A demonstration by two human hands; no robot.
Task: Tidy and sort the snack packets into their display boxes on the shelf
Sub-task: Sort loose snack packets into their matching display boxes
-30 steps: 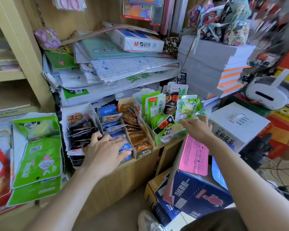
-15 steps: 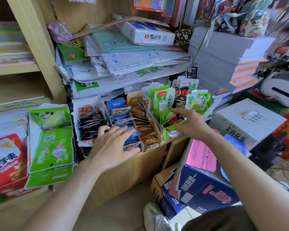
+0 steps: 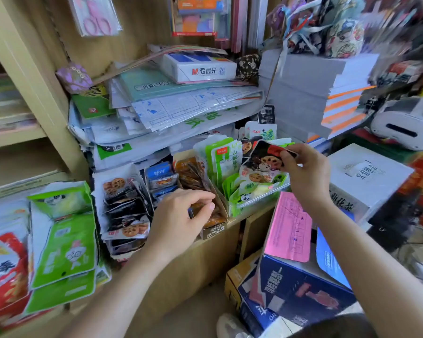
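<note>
Since most of the packets already stand in rows in their boxes along the front edge of the shelf (image 3: 193,264), I'd call this job well past halfway from where I'm watching the feed. The right hand (image 3: 305,172) has a black-and-red lotus root packet (image 3: 264,158) pinched by its upper corner between thumb and fingertips, held up just above the green display box (image 3: 254,206) at the right end of the shelf. That packet looks like a stray to me. Its pattern matches the ones stacked in the white display box (image 3: 122,203) at the left end, so I guess it belongs over there. At least one more lotus root packet (image 3: 257,177) sits in the green box, so there's sorting left. The left hand (image 3: 181,215) is curled over the brown display box (image 3: 215,231) in the middle, thumb and forefinger close together, but I honestly can't tell if it's got hold of a packet or is just touching them. The blue packets (image 3: 160,178) look tidy enough.
</note>
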